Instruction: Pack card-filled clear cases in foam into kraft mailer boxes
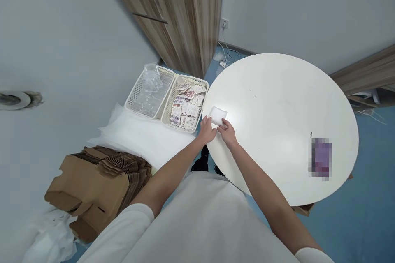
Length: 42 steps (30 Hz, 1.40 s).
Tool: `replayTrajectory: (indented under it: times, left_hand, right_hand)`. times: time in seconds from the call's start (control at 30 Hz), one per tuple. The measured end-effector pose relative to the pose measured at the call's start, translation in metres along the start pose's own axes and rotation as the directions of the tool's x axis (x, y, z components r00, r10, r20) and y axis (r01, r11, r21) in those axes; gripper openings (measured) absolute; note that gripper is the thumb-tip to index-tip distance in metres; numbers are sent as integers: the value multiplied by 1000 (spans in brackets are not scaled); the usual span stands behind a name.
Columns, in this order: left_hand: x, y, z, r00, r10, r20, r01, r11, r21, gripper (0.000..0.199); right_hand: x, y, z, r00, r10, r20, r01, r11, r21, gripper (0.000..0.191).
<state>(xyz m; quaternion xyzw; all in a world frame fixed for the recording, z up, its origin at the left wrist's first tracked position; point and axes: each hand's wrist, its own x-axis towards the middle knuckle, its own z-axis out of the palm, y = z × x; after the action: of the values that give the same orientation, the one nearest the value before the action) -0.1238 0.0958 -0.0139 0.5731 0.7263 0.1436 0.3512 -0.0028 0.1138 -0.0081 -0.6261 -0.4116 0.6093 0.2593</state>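
Note:
A small white square packet (217, 115), looking like folded foam sheet, lies at the near left edge of the round white table (277, 102). My left hand (206, 131) grips its lower left corner with the fingers bent. At its lower right side, my right hand (227, 132) pinches the edge between thumb and fingers. Whatever may be inside the packet is hidden.
Left of the table stand a white basket of printed cards (188, 109) and a white basket of clear plastic cases (148, 94). White foam sheets (138, 133) and flattened cardboard boxes (89, 185) are stacked nearer me. A blurred purple item (321, 158) lies on the table's right.

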Motion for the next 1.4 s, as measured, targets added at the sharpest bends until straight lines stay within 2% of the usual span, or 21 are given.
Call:
replayTrajectory:
  times: [0.13,0.3,0.53,0.73,0.87,1.0,1.2,1.3,1.4]
  left_hand:
    - [14,2,-7,999,41,21,-43,995,94,71]
    - [20,1,-12,996,93,18,-94,992,79,74]
    - [15,-2,-15,991,132,31,-134,990,40,76]
    - [1,-3,-16,990,138,26,-138,990,11,73]
    - [-22,-4,-16,991,135,-2,-135,991,21,69]
    - [-57,-8,-13,989,127,-71,-124,991,42,62]
    - [-117,-6,0,995,-11,-102,19,997,81,51]
    - [-149,-4,4,993,-60,-99,63,998,31,46]
    - [-178,-9,-1,988,-71,-137,72,997,-2,43]
  right_hand:
    - [16,-8,17,1000,-6,-30,7,999,31,60]
    - [25,-11,28,997,-22,-75,23,1000,9,61]
    - [22,-19,22,999,-1,-34,2,1000,31,60]
    - [4,-19,9,1000,2,-14,-2,1000,8,63]
    - [-16,-8,-10,1000,-9,-13,9,1000,-28,62]
    - [-40,7,-36,999,-40,-20,39,996,-84,60]
    - [-71,38,-68,991,-130,29,132,984,-118,51]
    - [-77,50,-65,985,-135,105,147,981,-125,46]
    - [-80,53,-42,967,-122,222,151,981,-122,42]
